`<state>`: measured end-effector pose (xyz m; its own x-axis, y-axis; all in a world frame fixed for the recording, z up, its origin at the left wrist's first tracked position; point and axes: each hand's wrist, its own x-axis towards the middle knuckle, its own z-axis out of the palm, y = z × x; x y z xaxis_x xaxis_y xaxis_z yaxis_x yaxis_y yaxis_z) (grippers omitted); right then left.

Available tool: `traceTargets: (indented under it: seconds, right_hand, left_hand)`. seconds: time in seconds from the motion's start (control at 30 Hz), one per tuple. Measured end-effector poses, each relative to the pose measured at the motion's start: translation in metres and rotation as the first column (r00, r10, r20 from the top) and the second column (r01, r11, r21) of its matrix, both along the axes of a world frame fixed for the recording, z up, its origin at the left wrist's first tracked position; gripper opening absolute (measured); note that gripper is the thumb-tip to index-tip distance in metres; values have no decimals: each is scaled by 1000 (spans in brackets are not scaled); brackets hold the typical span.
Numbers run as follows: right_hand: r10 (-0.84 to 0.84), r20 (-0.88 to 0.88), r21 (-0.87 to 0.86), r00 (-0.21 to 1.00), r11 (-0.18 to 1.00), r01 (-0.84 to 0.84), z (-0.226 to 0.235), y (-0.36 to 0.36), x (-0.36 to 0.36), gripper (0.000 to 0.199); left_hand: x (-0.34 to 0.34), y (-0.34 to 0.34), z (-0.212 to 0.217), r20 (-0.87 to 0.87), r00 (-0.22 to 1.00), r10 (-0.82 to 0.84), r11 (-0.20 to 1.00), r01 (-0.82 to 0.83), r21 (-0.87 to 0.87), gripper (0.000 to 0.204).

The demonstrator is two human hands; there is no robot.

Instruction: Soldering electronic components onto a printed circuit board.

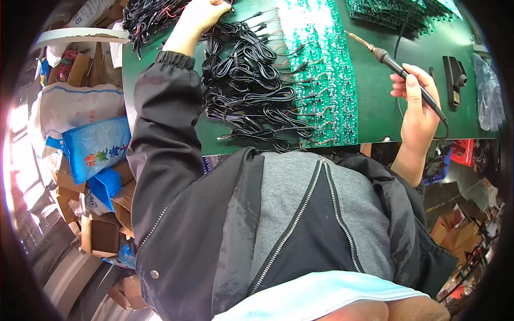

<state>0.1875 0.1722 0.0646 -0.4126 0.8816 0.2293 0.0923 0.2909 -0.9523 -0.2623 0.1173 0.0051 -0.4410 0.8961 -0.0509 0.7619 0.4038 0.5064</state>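
Observation:
My right hand point(417, 101) is wrapped around the dark handle of a soldering iron point(393, 65). Its metal tip points up and left, close to the right edge of a panel of green circuit boards point(342, 91). Several coiled black cables point(251, 72) lie left of the panel, and thin red and black wires run from them onto the boards. At the top edge of the view, my left hand point(203, 16) is closed with fingertips pinched on what looks like the end of a black cable. The fingertips are partly cut off by the picture's rim.
Another heap of black cables point(147, 21) lies at the far left of the green table point(375, 120). Stacked green boards point(385, 13) are at the far right. A black stand point(455, 80) and a clear plastic bag point(488, 91) lie to the right. Cardboard boxes point(101, 232) and sacks crowd the left side.

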Motion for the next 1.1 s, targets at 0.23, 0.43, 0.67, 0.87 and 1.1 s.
traceTargets:
  seconds: [0.23,0.43,0.67,0.87,1.1]
  right_hand:
    - [46,-49,-58,998,997,-49,-7,0,-9,26]
    - [38,-31,-45,999,998,-40,-3,-3,-3,24]
    - [32,-9,-48,999,998,-32,-8,-6,-8,23]
    - [59,-13,-35,998,998,-59,-2,-6,-6,23]
    - [65,-6,-34,998,997,-65,-2,7,-10,23]
  left_hand:
    - [-2,14,-18,-86,996,13,999,-10,39,35]
    - [-7,7,-20,-78,996,49,998,-46,30,34]
    - [-4,26,-42,-232,973,14,998,1,66,32]
    - [6,10,-11,-135,991,-17,1000,15,-18,30]
    - [99,-8,83,81,967,-242,970,241,18,28]
